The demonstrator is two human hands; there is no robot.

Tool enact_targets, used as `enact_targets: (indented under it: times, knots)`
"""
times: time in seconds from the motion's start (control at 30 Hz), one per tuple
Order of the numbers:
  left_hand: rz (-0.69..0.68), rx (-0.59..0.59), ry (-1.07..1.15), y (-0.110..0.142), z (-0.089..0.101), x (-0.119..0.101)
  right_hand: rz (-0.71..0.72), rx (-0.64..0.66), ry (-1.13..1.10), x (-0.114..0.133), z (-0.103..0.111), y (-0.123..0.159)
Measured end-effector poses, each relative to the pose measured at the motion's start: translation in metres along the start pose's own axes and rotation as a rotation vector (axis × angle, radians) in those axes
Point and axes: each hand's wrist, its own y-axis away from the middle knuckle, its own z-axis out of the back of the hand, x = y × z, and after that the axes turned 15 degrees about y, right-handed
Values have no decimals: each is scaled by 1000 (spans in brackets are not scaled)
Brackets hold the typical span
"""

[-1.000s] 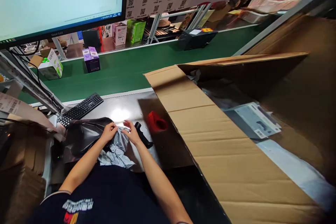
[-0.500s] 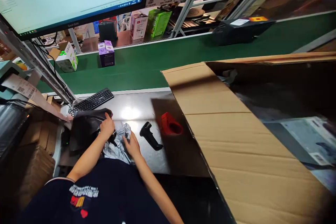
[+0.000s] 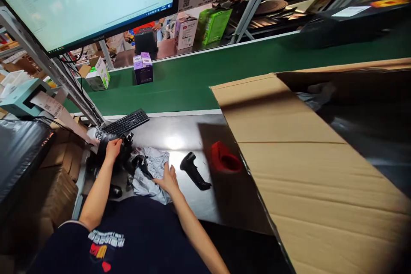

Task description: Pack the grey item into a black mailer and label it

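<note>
A crumpled grey plastic bag (image 3: 150, 173) lies on the dark shiny table near my body. My right hand (image 3: 167, 179) rests flat on its right edge, fingers stretched out. My left hand (image 3: 113, 149) is closed on the bunched top of a black plastic bag (image 3: 123, 154) just left of the grey one, below the keyboard (image 3: 124, 123). A black handheld scanner (image 3: 193, 171) lies on the table right of my right hand.
A red tape holder (image 3: 224, 159) sits beside a large open cardboard box (image 3: 289, 137) filling the right side. A green conveyor belt (image 3: 192, 81) carries a purple box (image 3: 143, 68). A monitor (image 3: 90, 0) hangs above; a label printer (image 3: 22, 98) stands at left.
My left hand has moved left and away, pulling the black bag toward the keyboard. My right hand has flattened onto the grey bag. The view has shifted left.
</note>
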Motion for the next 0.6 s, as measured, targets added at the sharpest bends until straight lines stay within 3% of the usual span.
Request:
enact_targets:
  times: [0.1,0.17,0.23,0.33,0.47,0.6]
  knots:
    - [-35,-88,127,11,41,18,147,-191,135,20,14,1]
    - [-62,-117,201,23,52,25,320,-262,209,45,21,1]
    - [-71,-145,232,35,51,27,435,-189,300,69,23,-2]
    - [-9,-219,170,53,46,22,432,15,455,89,24,-14]
    - [91,-281,-50,77,48,15,410,61,479,85,38,-40]
    - [108,-245,-141,94,49,21,301,175,457,78,51,-55]
